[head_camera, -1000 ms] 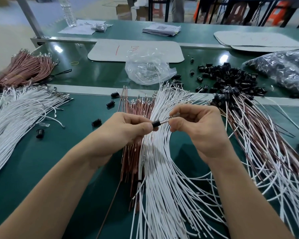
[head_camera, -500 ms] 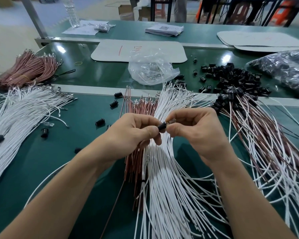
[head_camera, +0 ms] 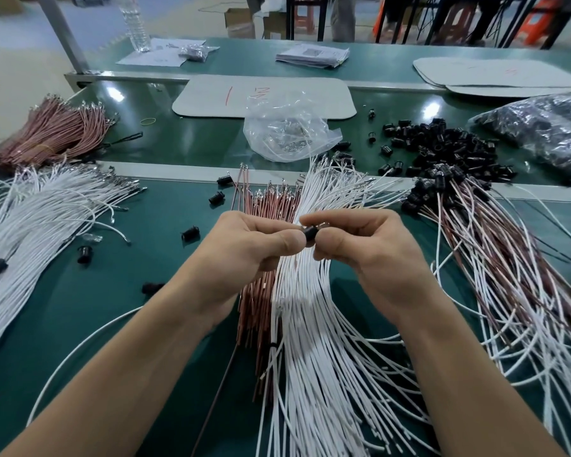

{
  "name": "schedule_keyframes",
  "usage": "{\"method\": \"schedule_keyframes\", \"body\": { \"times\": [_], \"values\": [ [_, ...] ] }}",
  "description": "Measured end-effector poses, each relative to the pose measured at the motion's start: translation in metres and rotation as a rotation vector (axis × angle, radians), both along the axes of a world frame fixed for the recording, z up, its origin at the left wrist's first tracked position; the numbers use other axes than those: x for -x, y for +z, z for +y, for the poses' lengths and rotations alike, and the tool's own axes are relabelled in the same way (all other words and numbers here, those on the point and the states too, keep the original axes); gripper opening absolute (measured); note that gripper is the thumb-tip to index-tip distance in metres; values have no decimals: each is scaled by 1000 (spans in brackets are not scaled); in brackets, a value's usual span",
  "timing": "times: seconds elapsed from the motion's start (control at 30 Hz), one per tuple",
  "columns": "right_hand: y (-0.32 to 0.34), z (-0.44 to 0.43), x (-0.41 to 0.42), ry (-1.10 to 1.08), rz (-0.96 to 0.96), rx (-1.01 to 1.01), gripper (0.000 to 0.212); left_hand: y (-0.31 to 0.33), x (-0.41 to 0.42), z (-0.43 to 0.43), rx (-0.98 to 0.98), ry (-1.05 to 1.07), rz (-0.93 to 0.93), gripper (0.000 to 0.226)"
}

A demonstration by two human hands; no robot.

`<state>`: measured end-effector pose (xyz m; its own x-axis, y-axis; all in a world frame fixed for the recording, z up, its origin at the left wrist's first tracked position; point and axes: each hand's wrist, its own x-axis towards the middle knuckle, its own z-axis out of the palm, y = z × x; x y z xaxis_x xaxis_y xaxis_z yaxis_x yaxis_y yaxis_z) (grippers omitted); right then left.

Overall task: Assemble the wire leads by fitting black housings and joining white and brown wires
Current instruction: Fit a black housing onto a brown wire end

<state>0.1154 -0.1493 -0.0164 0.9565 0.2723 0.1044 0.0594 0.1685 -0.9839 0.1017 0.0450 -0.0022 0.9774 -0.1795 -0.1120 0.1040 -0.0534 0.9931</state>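
A small black housing [head_camera: 310, 233] sits between my two hands above the middle wire piles. My left hand [head_camera: 244, 249] pinches it from the left with thumb and fingers. My right hand [head_camera: 363, 245] pinches its right end, where a bit of metal terminal shows. Below the hands lie a bundle of brown wires [head_camera: 261, 311] and a fan of white wires [head_camera: 317, 357]. A white wire [head_camera: 89, 341] loops left below my left forearm. Finished leads with black housings [head_camera: 495, 258] are heaped at the right.
Loose black housings [head_camera: 442, 150] are piled at the back right, with a few [head_camera: 216, 197] scattered on the green table. More white wires [head_camera: 40, 219] and brown wires [head_camera: 47, 133] lie at the left. A clear plastic bag [head_camera: 284, 133] sits behind.
My hands have come closer together. The metal terminal that stuck out between them has slid into the black housing, and my fingers now meet around it.
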Motion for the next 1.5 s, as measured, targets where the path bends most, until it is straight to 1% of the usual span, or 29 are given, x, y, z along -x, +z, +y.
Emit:
{"method": "schedule_keyframes", "body": {
  "times": [0.07, 0.17, 0.2, 0.3, 0.37, 0.47, 0.6, 0.7, 0.93, 1.13, 1.33, 1.43, 1.5],
  "values": [
    [3, -1, 2, 114, 122, -94, 20, 0, 0, 2, 16, -26, 2, 15],
    [8, -2, 5, 238, 300, -263, 34, 1, 0, 3, 57, -88, 6, 3],
    [9, -1, 6, 246, 342, -293, 34, 0, 0, 3, 61, -104, 1, 9],
    [11, 2, 8, 227, 422, -340, 30, 0, 0, -1, 35, -83, -20, 9],
    [11, 1, 7, 206, 445, -344, 28, 0, 1, -4, -31, -56, -19, 14],
    [9, 0, 7, 209, 489, -373, 28, -2, 0, -4, -106, 3, -25, 12],
    [5, 3, 6, 195, 508, -408, 29, -4, -1, -4, -177, 119, -60, 10],
    [4, 4, 6, 184, 499, -415, 27, -3, -1, -5, -178, 165, -63, 11],
    [2, 6, 6, 118, 512, -463, 21, 3, -1, -6, -171, 193, -63, 14],
    [2, 6, 4, 53, 537, -498, 19, 6, -2, -12, -231, 229, -81, 13],
    [1, 8, 5, 30, 519, -462, 17, 5, 0, -12, -153, 182, -62, 16],
    [0, 9, 6, 15, 520, -459, 15, 6, 1, -12, -158, 169, -52, 15],
    [0, 9, 8, 8, 521, -468, 15, 7, 0, -12, -146, 172, -53, 19]
  ]
}}
